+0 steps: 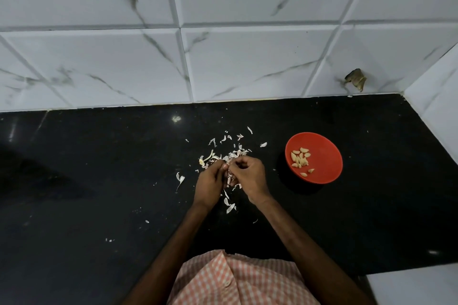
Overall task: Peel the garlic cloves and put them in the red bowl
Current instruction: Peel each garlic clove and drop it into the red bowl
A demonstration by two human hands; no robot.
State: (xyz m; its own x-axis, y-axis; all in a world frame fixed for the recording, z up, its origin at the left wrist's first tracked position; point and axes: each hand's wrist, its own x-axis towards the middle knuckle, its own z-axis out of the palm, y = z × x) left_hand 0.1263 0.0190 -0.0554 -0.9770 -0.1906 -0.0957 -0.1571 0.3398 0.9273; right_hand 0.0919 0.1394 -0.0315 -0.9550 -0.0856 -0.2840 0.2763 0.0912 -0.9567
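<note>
Above black polished stone counter (99, 181) I see left hand (209, 181) and right hand (249, 176) both pinching a pale garlic clove (228, 176), round red plastic bowl (324, 156) right of them.

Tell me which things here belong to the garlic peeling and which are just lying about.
Part of the job:
left hand and right hand, pinching a garlic clove between them
peeled cloves in the red bowl

Just lying about:
loose skins on the black counter
brownish scrap against the tiled wall
</note>
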